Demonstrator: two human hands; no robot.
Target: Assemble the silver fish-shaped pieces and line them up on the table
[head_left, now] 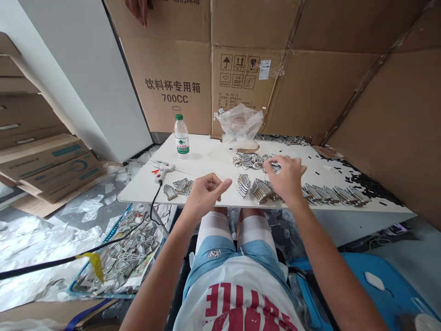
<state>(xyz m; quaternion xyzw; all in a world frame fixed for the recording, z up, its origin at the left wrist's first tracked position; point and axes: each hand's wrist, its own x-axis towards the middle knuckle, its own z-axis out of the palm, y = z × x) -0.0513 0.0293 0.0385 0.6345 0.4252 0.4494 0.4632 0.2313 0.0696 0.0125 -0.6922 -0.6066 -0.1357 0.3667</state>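
My left hand (206, 191) rests at the front edge of the white table (206, 161), fingers loosely curled with the forefinger out, and nothing shows in it. My right hand (286, 175) reaches into a loose pile of small silver-and-black flat pieces (250, 159), its fingers pinched on one of them. Stacked rows of the same pieces (262, 189) lie just below that hand, and a small stack (243, 185) lies between my hands. A few more pieces (179, 186) sit left of my left hand.
A glue gun (161, 171) with its cord lies at the table's left, a water bottle (181, 134) behind it. A clear plastic bag (239, 123) stands at the back. Cardboard walls enclose the table. A floor tray (120, 257) holds more pieces. Another person's hand (138, 9) shows top left.
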